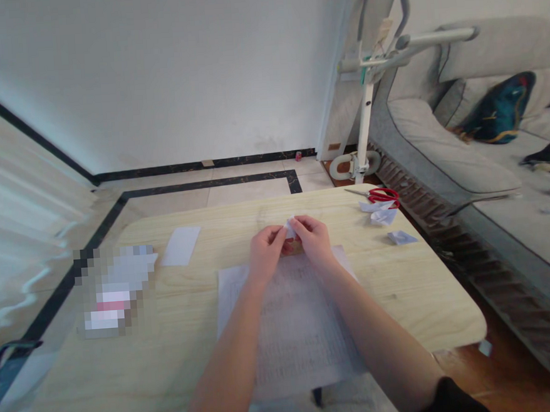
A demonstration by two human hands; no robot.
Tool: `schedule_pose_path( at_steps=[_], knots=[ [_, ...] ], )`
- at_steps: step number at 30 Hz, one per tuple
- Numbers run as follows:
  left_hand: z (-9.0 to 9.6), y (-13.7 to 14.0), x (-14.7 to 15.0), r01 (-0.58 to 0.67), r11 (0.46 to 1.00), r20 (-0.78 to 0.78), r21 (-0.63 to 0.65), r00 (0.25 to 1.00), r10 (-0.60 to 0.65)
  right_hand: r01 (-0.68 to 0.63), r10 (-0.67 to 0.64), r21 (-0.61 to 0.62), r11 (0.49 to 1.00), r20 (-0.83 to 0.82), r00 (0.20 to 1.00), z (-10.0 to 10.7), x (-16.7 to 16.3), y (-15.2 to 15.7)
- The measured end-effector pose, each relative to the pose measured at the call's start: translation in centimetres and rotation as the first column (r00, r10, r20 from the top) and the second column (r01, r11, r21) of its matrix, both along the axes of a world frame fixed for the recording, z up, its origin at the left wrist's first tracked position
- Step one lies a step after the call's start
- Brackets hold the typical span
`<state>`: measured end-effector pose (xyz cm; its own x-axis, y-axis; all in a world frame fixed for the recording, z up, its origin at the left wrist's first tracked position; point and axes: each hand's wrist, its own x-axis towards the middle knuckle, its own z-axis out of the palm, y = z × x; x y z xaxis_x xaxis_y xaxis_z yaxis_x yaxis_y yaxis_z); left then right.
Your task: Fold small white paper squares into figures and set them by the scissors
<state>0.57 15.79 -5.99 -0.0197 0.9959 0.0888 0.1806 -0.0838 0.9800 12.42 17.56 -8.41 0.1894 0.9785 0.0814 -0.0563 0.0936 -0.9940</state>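
A small piece of white paper [290, 229] is pinched between my two hands, just above the far edge of a large printed sheet. My left hand [268, 249] grips its left side, fingers closed. From the right, my right hand [313, 236] holds it between thumb and fingers. Most of the piece is hidden by my fingers, so its folds cannot be made out. Under my forearms the printed sheet [302, 323] lies flat on the pale wooden table [404, 297].
Red-handled scissors [383, 196] lie at the table's far right beside folded paper pieces [382, 215] and another folded piece [403, 238]. On the left are a blank white paper [181, 246] and a blurred-out item [121, 292]. A grey sofa [464, 155] stands to the right.
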Motion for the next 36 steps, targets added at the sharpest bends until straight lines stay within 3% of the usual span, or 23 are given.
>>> schedule_pose_path(
  at_steps=[6,16,22,36],
  knots=[
    [0.1,-0.1,0.0,0.006,0.999,0.006,-0.039,1.0,-0.005,0.0,0.0,0.014,1.0,-0.01,1.0,-0.3,0.0,0.1],
    [-0.9,-0.1,0.0,-0.002,0.999,-0.009,0.044,1.0,0.003,-0.07,0.068,0.04,0.997,0.048,0.997,-0.2,0.0,0.0],
    [-0.5,0.0,-0.2,-0.005,1.0,-0.007,0.003,1.0,0.005,-0.116,0.108,0.081,0.99,0.1,0.989,-0.1,0.1,-0.1],
    [-0.5,0.0,-0.2,-0.013,0.999,-0.054,0.043,0.998,0.015,-0.086,0.073,0.093,0.992,0.133,0.988,-0.1,0.1,-0.1]
  ],
)
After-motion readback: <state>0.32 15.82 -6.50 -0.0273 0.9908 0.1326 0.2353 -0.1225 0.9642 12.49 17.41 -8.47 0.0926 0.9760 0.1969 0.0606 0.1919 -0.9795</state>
